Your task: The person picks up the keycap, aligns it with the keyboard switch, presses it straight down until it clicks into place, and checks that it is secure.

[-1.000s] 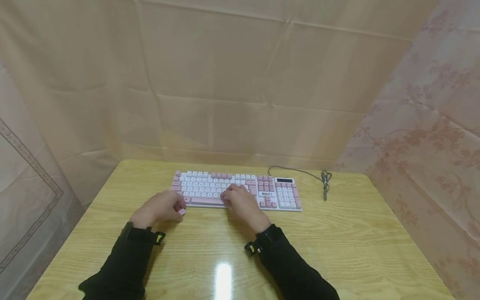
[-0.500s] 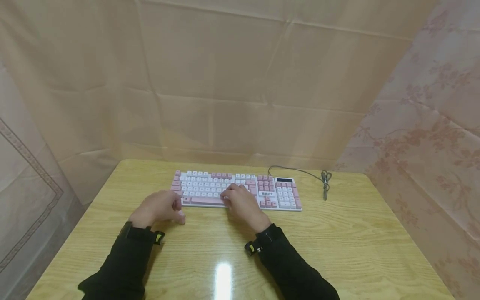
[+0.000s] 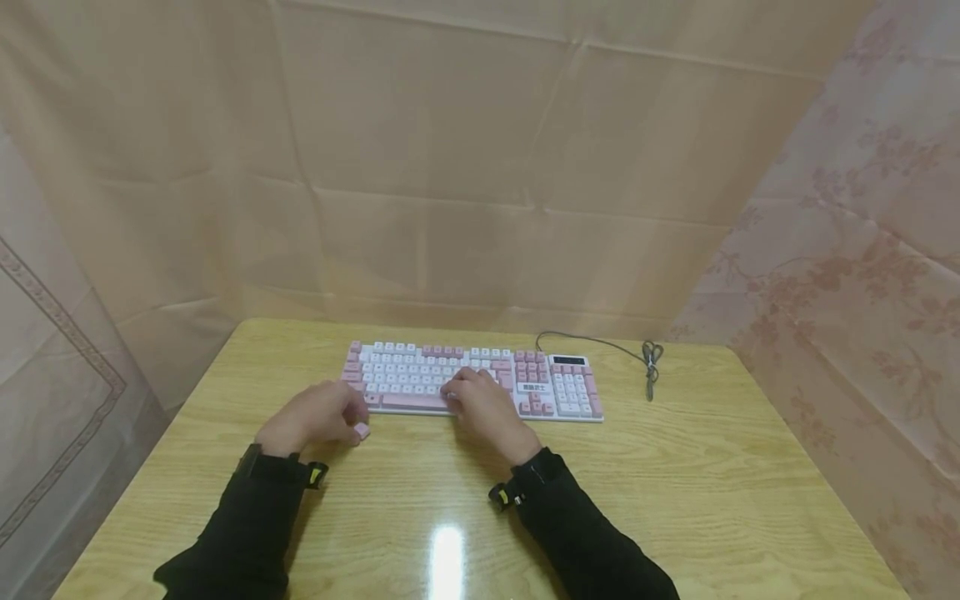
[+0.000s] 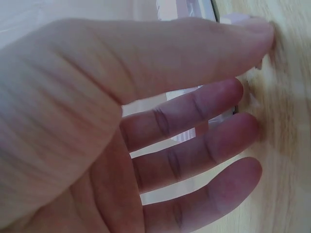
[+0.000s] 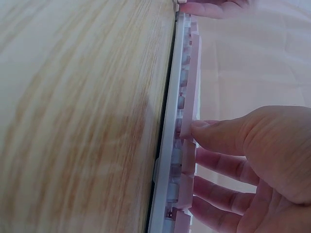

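Note:
A pink keycap [image 3: 362, 431] sticks out from my left hand [image 3: 321, 414], held at the tip of the thumb just off the keyboard's front left corner. In the left wrist view the thumb partly covers the keycap [image 4: 234, 19], and the other fingers lie loosely bent. The white and pink keyboard [image 3: 405, 379] lies flat on the table. My right hand [image 3: 483, 404] rests on its keys right of centre. Seen from the right wrist, that thumb touches the pink space bar [image 5: 193, 82] near one end, while the fingers reach over the keys behind it.
The keyboard's grey cable [image 3: 592, 338] runs right to a tied bundle [image 3: 651, 367]. Wood-grain table [image 3: 720, 483] lies under everything. A beige cloth [image 3: 450, 208] hangs behind it, and a flowered cloth [image 3: 847, 292] hangs at the right.
The keycap at my left thumb was in sight a second ago, mostly hidden half a second ago, and now shows again slightly lower. My right hand has stayed in place.

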Demonstrator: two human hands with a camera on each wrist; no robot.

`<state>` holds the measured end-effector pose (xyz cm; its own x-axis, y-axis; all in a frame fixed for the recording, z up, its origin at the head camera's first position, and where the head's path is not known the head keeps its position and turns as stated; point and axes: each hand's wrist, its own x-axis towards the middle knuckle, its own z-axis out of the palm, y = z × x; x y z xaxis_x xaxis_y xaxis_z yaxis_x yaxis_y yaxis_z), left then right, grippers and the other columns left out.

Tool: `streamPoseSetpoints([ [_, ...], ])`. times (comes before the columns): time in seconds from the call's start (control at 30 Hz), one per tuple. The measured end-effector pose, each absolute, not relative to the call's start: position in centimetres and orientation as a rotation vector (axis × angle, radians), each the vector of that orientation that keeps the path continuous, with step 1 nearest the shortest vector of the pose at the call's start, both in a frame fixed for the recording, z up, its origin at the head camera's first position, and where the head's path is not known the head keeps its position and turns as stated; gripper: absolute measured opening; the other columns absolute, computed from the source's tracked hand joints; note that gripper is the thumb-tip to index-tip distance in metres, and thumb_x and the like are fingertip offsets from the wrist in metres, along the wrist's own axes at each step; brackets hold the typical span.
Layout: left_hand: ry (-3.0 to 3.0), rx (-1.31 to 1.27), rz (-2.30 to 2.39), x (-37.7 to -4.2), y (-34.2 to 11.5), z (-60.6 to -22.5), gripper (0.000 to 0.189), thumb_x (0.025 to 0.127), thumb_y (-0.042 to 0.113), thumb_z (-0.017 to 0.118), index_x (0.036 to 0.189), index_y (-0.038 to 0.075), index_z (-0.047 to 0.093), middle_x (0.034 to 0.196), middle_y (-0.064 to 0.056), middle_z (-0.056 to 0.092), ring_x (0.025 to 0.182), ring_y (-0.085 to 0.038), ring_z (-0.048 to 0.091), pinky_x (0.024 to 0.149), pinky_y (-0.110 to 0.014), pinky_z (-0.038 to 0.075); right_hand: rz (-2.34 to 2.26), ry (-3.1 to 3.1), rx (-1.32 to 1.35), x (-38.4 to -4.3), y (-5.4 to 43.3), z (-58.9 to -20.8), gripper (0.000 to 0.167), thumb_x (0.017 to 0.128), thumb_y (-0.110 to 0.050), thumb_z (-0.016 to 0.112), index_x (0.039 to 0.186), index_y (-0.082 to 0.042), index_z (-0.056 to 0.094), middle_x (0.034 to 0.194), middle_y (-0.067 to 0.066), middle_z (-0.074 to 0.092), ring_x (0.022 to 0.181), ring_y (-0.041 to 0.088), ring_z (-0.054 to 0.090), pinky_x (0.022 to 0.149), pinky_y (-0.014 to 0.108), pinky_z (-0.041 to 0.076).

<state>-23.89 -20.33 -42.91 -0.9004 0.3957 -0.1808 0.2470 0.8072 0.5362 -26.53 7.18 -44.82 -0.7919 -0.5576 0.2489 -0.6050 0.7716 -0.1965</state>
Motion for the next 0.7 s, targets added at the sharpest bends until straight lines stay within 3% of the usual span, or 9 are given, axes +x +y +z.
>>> streamPoseSetpoints([
  [0.7,2.794,0.462,0.7,-24.21,-20.23,-43.39,0.014,0.082,0.013,0.084,0.083,0.014,0.071,0.075,0.002,0.059,0.071,-0.018,0.052,0.068,-0.035,0.044,0.368,-2.819,0.899,-26.42,7.07,-44.76,0.018,0.095,-0.015,0.071,0.112,-0.015,0.077,0.108,0.004,0.07,0.096,0.022,0.063,0.083,0.033,0.051],
])
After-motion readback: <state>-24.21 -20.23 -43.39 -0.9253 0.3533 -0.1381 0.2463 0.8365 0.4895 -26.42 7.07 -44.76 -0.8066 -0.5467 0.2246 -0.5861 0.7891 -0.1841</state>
